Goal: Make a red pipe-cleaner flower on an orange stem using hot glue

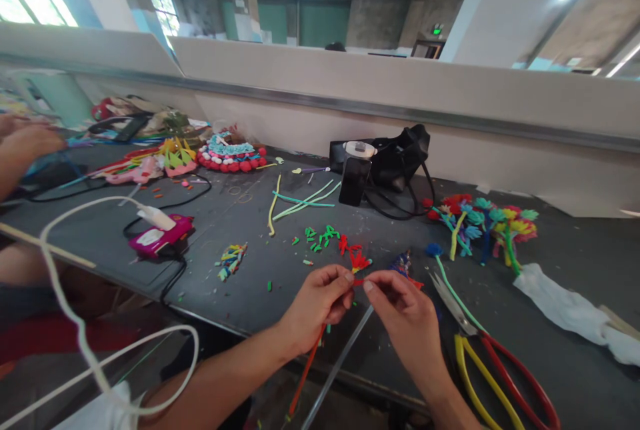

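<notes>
A thin, fuzzy red wire is pinched by the left hand and the right hand over the near edge of the dark, matte counter. Both grips are closed tight on it, thumb against fingertip. The stretch between the grips is largely hidden by fingertips, while its straight tail is seen hanging beside a pale, translucent rod. Steel scissors with looped yellow and red handles are cut off by the bottom edge.

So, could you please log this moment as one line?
left hand: pinching red pipe cleaner | right hand: pinching its top end | scissors: lying beside right hand
</notes>
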Motion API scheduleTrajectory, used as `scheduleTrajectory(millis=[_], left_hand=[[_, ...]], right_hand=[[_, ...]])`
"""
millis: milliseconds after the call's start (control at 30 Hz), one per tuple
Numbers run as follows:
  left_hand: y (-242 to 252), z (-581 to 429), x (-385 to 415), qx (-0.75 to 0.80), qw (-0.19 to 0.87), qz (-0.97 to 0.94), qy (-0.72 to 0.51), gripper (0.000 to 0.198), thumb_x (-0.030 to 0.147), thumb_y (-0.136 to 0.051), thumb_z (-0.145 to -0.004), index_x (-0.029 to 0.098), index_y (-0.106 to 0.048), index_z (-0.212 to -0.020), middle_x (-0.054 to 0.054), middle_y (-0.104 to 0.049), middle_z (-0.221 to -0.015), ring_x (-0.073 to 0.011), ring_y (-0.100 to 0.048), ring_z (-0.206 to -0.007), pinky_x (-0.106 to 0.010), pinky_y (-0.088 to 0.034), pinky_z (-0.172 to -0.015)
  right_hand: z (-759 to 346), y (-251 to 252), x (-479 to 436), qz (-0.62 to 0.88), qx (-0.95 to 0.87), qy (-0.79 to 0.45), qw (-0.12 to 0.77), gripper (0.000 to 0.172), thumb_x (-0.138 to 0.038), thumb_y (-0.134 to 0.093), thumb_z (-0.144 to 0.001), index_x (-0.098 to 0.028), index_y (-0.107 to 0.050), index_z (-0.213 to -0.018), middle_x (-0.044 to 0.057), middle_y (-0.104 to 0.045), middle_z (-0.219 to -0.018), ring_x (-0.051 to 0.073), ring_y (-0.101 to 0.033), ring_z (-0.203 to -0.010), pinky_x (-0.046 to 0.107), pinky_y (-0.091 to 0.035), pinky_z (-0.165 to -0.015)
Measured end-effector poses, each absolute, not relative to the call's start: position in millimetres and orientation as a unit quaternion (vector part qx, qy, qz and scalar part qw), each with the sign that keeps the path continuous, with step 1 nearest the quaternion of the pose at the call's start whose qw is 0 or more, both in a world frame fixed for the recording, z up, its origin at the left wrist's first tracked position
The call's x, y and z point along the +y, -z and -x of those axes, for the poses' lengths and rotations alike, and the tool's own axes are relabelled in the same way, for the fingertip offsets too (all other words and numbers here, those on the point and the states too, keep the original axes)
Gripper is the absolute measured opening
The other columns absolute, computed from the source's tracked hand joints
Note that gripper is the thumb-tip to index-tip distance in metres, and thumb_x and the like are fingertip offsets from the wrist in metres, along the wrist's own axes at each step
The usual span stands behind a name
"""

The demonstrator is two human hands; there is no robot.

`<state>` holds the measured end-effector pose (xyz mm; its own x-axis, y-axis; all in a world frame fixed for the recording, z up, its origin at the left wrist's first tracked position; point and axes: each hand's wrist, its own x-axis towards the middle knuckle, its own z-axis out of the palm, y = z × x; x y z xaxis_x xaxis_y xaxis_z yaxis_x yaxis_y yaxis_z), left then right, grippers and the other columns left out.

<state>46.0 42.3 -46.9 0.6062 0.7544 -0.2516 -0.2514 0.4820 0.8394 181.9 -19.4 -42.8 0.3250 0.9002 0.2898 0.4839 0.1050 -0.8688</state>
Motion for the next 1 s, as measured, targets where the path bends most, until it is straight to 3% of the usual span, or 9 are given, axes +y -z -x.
scheduleTrajectory(millis=[333,500,633,1000], left_hand=[[50,-47,42,0.319,0.799,-0.399,-0.316,0.034,0.044,-0.07,-0.074,0.016,-0.05,-0.071,0.007,-0.046,-0.051,-0.0008,-0.026,-0.036,-0.018,-0.012,-0.037],[47,-47,42,0.318,0.804,-0.396,-0.308,0.031,0.042,-0.068,-0.075,0.016,-0.051,-0.073,0.007,-0.048,-0.051,-0.0009,-0.024,-0.035,-0.018,-0.01,-0.036],[45,-46,43,0.32,0.807,-0.39,-0.306,0.025,0.038,-0.065,-0.077,0.016,-0.054,-0.074,0.006,-0.047,-0.049,-0.0011,-0.023,-0.035,-0.018,-0.008,-0.036],[43,-47,41,0.324,0.797,-0.414,-0.299,0.021,0.034,-0.063,-0.077,0.016,-0.055,-0.07,0.009,-0.04,-0.043,-0.0025,-0.018,-0.035,-0.02,-0.008,-0.036]], right_hand=[[-178,42,-20,0.621,-0.586,-0.15,0.498,0.009,-0.028,-0.059,-0.084,-0.02,-0.065,-0.084,-0.001,-0.065,-0.072,0.012,-0.057,-0.059,0.021,-0.045,-0.053],[-183,42,-22,0.639,-0.566,-0.145,0.501,0.016,-0.031,-0.057,-0.087,-0.02,-0.065,-0.078,-0.001,-0.064,-0.068,0.011,-0.055,-0.056,0.02,-0.044,-0.052],[-188,40,-23,0.634,-0.546,-0.17,0.52,0.018,-0.034,-0.058,-0.088,-0.02,-0.067,-0.081,0.0,-0.066,-0.073,0.012,-0.058,-0.062,0.021,-0.046,-0.057],[-193,41,-21,0.612,-0.589,-0.089,0.521,0.009,-0.027,-0.06,-0.088,-0.023,-0.068,-0.084,0.0,-0.063,-0.08,0.014,-0.057,-0.072,0.026,-0.045,-0.065]])
